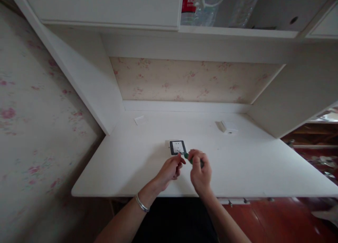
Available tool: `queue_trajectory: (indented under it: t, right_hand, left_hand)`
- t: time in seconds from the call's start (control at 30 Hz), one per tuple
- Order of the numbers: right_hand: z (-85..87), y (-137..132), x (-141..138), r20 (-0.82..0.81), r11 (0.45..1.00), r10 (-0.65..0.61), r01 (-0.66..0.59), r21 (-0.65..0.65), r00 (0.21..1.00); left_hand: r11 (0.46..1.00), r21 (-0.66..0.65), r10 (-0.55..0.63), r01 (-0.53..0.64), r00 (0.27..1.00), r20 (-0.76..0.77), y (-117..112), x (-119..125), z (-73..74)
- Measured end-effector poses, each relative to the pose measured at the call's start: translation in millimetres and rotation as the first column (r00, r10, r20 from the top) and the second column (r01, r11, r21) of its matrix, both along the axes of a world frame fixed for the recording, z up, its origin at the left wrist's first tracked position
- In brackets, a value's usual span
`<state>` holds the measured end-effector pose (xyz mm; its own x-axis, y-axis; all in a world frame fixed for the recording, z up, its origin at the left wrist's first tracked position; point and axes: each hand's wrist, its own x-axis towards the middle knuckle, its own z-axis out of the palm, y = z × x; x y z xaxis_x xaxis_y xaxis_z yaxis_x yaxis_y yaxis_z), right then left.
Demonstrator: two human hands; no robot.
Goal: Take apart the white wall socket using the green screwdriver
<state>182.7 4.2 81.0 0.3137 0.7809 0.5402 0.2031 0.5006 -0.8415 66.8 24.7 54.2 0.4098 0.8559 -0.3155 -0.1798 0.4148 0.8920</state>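
Observation:
A wall socket with a white face and a dark frame lies face up on the white desktop. My right hand is wrapped round the green handle of a screwdriver. The screwdriver's shaft slants down to the left, with its tip at the socket's lower part. Just below the socket is my left hand, its fingers curled and the thumb at the socket's near edge beside the shaft. Whatever the left fingers may pinch is hidden.
The white desktop has a thin white plate at the back left and a small white box-like piece at the back right. Side panels and an overhead cabinet enclose it. Plastic bottles stand on the open shelf above.

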Motion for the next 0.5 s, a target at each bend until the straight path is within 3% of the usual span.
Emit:
queue_trajectory:
  t: [0.03,0.1,0.2,0.27,0.37,0.5]
  right_hand:
    - [9.4,2,4,-0.074,0.999,-0.045,0.045,0.004,0.996]
    - [30.3,7,13,-0.253,0.998,0.003,0.013,0.061,0.967]
    - [57.9,18,25,-0.416,0.988,0.15,-0.124,0.089,0.897]
    - [67.9,29,30,-0.459,0.987,0.157,-0.149,0.054,0.874]
    - [67.7,52,29,-0.496,0.983,0.163,-0.184,0.008,0.853]
    - [52.7,81,23,-0.52,0.958,0.218,-0.284,-0.049,0.826]
  left_hand:
    - [0.996,0.088,0.014,-0.008,0.998,-0.067,2,-3,-2.8]
    - [0.95,0.31,0.121,-0.043,0.964,-0.237,10,-12,-11.1]
    - [0.795,0.605,0.358,-0.036,0.833,-0.421,30,-24,-27.1]
    - [0.69,0.723,0.44,0.048,0.764,-0.471,47,-28,-37.4]
    - [0.604,0.774,0.456,0.187,0.716,-0.529,68,-27,-49.8]
    - [0.615,0.733,0.413,0.29,0.674,-0.613,81,-20,-59.8]
